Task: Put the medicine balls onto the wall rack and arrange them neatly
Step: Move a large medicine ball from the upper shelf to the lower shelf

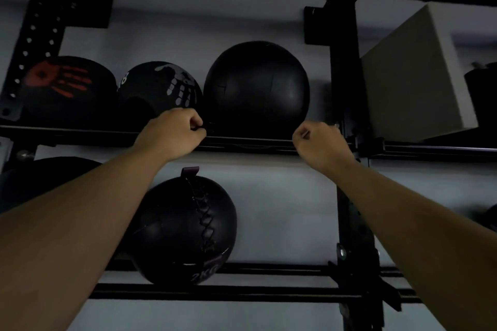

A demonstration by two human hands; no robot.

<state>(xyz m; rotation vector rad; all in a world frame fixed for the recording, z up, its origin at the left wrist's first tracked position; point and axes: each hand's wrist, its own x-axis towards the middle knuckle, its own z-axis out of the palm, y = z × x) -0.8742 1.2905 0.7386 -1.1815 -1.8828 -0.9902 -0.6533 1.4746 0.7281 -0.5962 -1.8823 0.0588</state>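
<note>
Black, smooth medicine ball point(256, 86) on upper rack rail point(250, 140), left hand point(172, 133) and right hand point(320, 142) clenched beneath.

red-handprint ball point(64, 86): left part behind upright point(35, 43); lower-left ball point(40, 177): mostly behind forearm; white box point(414, 75): motion-blurred.

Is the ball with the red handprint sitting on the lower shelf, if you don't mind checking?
No, the red-handprint ball sits at the left of the upper shelf, above the laced ball on the lower one.
</note>
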